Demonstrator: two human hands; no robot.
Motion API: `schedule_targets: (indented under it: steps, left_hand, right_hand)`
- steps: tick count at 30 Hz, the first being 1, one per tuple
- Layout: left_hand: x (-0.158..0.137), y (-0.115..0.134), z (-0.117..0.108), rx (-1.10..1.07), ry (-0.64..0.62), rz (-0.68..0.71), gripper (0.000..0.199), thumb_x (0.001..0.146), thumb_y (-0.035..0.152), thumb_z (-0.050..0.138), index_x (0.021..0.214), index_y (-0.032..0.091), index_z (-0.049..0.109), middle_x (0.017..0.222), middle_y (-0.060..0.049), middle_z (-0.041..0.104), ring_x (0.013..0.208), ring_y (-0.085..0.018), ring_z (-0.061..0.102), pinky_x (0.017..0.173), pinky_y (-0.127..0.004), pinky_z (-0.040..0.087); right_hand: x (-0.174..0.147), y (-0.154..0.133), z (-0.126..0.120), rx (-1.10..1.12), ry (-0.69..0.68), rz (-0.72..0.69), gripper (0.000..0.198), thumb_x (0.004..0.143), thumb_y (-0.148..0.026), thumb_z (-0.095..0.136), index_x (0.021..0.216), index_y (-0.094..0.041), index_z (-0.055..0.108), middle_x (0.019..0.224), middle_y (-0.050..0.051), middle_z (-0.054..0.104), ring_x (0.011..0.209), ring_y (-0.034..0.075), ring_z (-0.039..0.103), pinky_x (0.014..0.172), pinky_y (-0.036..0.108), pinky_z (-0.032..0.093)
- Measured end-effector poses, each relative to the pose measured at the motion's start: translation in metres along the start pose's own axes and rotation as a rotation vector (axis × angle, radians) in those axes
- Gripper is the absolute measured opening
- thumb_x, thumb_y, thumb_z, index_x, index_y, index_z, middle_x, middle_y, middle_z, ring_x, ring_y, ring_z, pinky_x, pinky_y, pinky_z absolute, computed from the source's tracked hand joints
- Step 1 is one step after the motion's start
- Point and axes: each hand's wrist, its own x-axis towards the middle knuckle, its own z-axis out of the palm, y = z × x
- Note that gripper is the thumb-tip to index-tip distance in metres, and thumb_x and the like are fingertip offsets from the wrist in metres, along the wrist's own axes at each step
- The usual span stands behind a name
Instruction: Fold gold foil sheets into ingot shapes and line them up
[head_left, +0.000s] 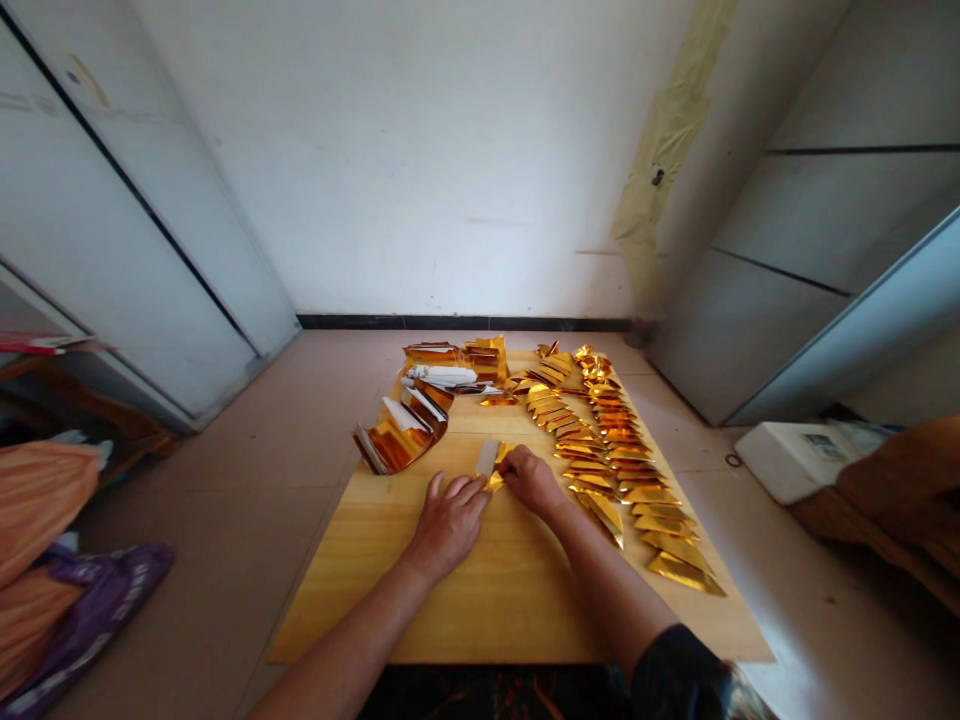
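A small sheet of gold foil paper [487, 457], its pale grey-white side partly showing, lies part folded on the wooden board between my hands. My left hand [448, 525] holds its near left edge down with bent fingertips. Closed fingers of my right hand [531, 478] pinch the gold part on the right, hiding some of it. Beside my right hand runs a curved row of folded gold foil pieces [574, 440], overlapping one another. A second long row of folded gold pieces [626, 460] follows the board's right side.
Curled stacks of gold foil sheets [397, 440] sit at the board's left edge, near a white bundle [442, 376] at the back. The wooden board [450, 620] ends close to my body. Bags [90, 600] lie left; a white box [787, 462] stands right.
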Motion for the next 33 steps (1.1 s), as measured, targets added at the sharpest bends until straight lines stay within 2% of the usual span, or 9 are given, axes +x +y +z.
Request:
schedule_targets:
  steps: [4, 6, 10, 13, 21, 30, 33]
  left_hand:
    - [0.0, 0.001, 0.0, -0.015, -0.015, -0.021, 0.035, 0.083, 0.008, 0.046, 0.107, 0.027, 0.062, 0.12, -0.004, 0.064, 0.11, -0.022, 0.056, 0.103, -0.054, 0.028]
    - [-0.001, 0.001, 0.002, -0.012, -0.012, -0.026, 0.034, 0.082, 0.008, 0.046, 0.106, 0.026, 0.062, 0.121, -0.005, 0.064, 0.111, -0.022, 0.056, 0.103, -0.054, 0.027]
    - [-0.002, -0.001, 0.004, -0.004, -0.005, -0.018, 0.035, 0.081, 0.008, 0.047, 0.107, 0.027, 0.061, 0.121, -0.005, 0.064, 0.111, -0.022, 0.055, 0.103, -0.054, 0.027]
    - [-0.002, -0.001, 0.005, -0.005, -0.007, -0.022, 0.035, 0.082, 0.008, 0.047, 0.107, 0.027, 0.061, 0.121, -0.004, 0.063, 0.112, -0.022, 0.055, 0.103, -0.054, 0.028]
    - [-0.003, 0.0, 0.003, -0.004, -0.032, -0.036, 0.034, 0.083, 0.01, 0.047, 0.108, 0.027, 0.061, 0.123, -0.004, 0.062, 0.114, -0.022, 0.054, 0.105, -0.054, 0.026]
    - [-0.001, 0.001, 0.002, 0.03, -0.036, -0.039, 0.034, 0.083, 0.011, 0.047, 0.108, 0.029, 0.062, 0.123, -0.003, 0.063, 0.113, -0.021, 0.054, 0.105, -0.053, 0.026]
    - [-0.001, 0.001, 0.002, 0.025, -0.034, -0.045, 0.033, 0.083, 0.011, 0.047, 0.107, 0.029, 0.062, 0.122, -0.002, 0.063, 0.112, -0.021, 0.054, 0.104, -0.052, 0.026]
  right_hand:
    - [-0.003, -0.005, 0.0, -0.048, -0.008, 0.016, 0.005, 0.079, -0.022, 0.061, 0.082, -0.019, 0.064, 0.088, 0.001, 0.06, 0.073, 0.011, 0.057, 0.065, 0.02, 0.038]
    - [-0.003, -0.008, -0.001, -0.06, -0.013, 0.029, 0.01, 0.075, -0.026, 0.066, 0.082, -0.019, 0.063, 0.088, 0.001, 0.059, 0.071, 0.011, 0.056, 0.064, 0.02, 0.038]
    - [-0.001, -0.005, -0.001, 0.005, -0.021, 0.043, 0.009, 0.073, -0.016, 0.064, 0.081, -0.018, 0.064, 0.088, 0.001, 0.06, 0.075, 0.012, 0.057, 0.067, 0.02, 0.04]
    - [0.003, 0.002, 0.0, 0.069, -0.027, 0.03, 0.015, 0.073, -0.007, 0.058, 0.08, -0.018, 0.066, 0.087, 0.003, 0.061, 0.078, 0.012, 0.058, 0.069, 0.019, 0.042]
    - [0.005, 0.011, 0.002, 0.139, -0.023, -0.017, 0.026, 0.069, 0.001, 0.053, 0.079, -0.018, 0.068, 0.085, 0.002, 0.062, 0.078, 0.012, 0.059, 0.072, 0.019, 0.044]
    - [0.006, 0.008, 0.002, 0.093, -0.013, 0.019, 0.031, 0.071, 0.003, 0.048, 0.079, -0.018, 0.069, 0.087, 0.003, 0.064, 0.08, 0.012, 0.06, 0.072, 0.019, 0.043]
    - [0.004, 0.004, -0.001, 0.064, -0.029, 0.025, 0.023, 0.074, -0.003, 0.052, 0.082, -0.017, 0.068, 0.089, 0.004, 0.064, 0.08, 0.012, 0.059, 0.071, 0.019, 0.042]
